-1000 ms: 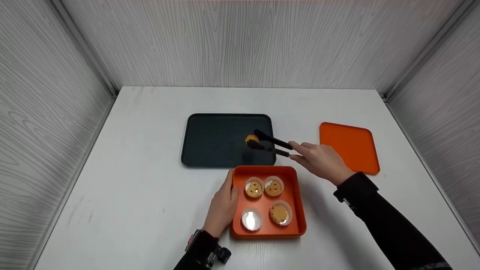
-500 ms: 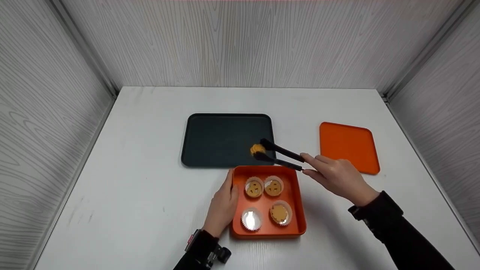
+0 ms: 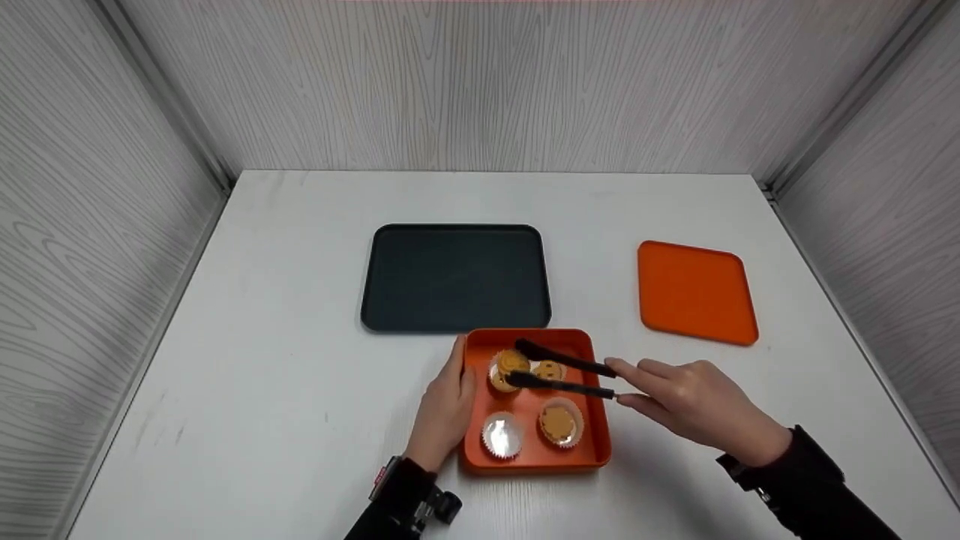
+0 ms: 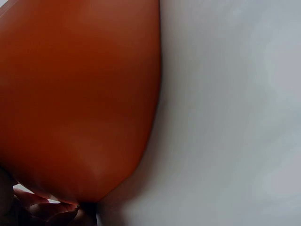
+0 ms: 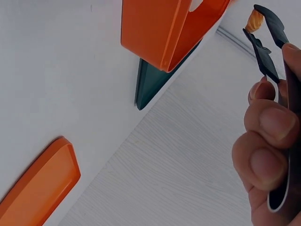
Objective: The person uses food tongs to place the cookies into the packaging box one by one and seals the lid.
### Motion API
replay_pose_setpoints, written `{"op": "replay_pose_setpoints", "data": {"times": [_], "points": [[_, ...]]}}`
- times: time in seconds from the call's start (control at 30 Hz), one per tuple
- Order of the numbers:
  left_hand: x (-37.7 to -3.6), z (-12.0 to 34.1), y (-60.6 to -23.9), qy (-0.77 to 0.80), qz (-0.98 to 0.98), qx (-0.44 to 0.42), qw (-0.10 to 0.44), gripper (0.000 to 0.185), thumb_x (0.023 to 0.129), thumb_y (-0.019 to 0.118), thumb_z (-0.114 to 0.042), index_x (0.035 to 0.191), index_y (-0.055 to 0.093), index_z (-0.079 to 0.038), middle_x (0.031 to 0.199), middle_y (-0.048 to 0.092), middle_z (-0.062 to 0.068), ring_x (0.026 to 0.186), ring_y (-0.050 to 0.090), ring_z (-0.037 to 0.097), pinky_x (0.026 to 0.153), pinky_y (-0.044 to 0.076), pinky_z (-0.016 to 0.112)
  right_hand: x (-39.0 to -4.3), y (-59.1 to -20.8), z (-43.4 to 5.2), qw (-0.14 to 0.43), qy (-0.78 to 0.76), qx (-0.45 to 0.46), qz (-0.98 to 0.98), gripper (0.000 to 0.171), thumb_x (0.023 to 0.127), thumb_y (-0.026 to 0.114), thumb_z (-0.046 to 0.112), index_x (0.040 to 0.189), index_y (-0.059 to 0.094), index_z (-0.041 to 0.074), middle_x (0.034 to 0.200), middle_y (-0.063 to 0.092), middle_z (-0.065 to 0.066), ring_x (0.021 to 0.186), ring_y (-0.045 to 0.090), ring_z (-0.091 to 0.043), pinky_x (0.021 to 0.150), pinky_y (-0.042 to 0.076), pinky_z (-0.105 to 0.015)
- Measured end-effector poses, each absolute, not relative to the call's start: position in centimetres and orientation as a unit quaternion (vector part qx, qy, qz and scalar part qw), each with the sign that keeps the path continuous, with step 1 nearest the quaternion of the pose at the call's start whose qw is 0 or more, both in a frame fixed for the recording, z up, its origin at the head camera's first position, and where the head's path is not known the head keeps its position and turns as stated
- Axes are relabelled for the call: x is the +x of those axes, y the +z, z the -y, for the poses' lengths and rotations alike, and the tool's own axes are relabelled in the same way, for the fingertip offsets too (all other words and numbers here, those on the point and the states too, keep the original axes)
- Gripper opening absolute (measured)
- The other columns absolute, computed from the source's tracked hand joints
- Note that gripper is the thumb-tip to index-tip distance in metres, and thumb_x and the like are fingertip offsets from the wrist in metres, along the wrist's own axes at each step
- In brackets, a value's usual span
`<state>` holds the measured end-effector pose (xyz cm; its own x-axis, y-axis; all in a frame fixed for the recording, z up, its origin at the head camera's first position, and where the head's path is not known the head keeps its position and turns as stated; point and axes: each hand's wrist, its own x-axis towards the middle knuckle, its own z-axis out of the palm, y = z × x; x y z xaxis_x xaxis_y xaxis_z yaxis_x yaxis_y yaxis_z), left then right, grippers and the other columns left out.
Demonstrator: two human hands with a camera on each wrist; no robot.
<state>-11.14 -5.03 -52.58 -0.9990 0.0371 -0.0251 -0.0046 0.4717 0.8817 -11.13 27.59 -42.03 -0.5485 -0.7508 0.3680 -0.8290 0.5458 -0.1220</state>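
My right hand grips a pair of black tongs by the handles. Between the tong tips is a small golden cookie, held over the upper left part of the orange square box. In the right wrist view the cookie shows side-on between the tips. Inside the box are white paper cups; one, the lower left paper cup, holds nothing, and the lower right one bears a cookie. The tongs partly cover the upper two. My left hand rests along the box's left wall with extended fingers.
Behind the box lies a dark green tray with nothing on it. A flat orange lid lies to the right. Wood-grained panels stand at the back and both sides of the white table.
My right hand has brought the tongs and cookie from above the green tray toward me, over the box. My left hand and the box have stayed in place.
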Motion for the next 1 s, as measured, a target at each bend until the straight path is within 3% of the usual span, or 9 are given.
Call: {"op": "replay_pose_setpoints", "data": {"times": [0.23, 0.6, 1.0], "points": [[-11.1, 5.2, -52.8, 0.513, -0.858, 0.018, 0.012, 0.058, 0.11, 0.042, -0.022, 0.163, 0.024, -0.009, 0.163, 0.038, 0.009, 0.148, 0.039, 0.026, 0.12, 0.034, 0.048, -9.9, -41.6, -27.0, 0.073, 0.128, 0.473, 0.869, 0.044, 0.097, 0.069, 0.037, 0.136, 0.066, 0.015, 0.068, 0.052, 0.011, 0.047, 0.029, 0.004, 0.048, 0.033, -0.006], [-11.1, 5.1, -52.7, 0.518, -0.855, 0.016, 0.016, 0.058, 0.11, 0.042, -0.023, 0.164, 0.023, -0.009, 0.163, 0.036, 0.008, 0.148, 0.037, 0.026, 0.121, 0.032, 0.047, -9.4, -42.1, -25.7, -0.009, 0.111, 0.488, 0.866, 0.038, 0.091, 0.079, 0.03, 0.125, 0.074, 0.013, 0.07, 0.061, 0.007, 0.047, 0.042, 0.003, 0.052, 0.043, -0.006], [-11.1, 5.1, -52.7, 0.518, -0.855, 0.016, 0.018, 0.058, 0.11, 0.041, -0.023, 0.164, 0.023, -0.009, 0.163, 0.037, 0.008, 0.148, 0.038, 0.025, 0.121, 0.033, 0.048, -9.7, -42.9, -25.2, -0.043, 0.1, 0.466, 0.878, 0.04, 0.089, 0.08, 0.026, 0.126, 0.073, 0.012, 0.073, 0.065, 0.004, 0.047, 0.042, 0.001, 0.05, 0.041, -0.01]]}}
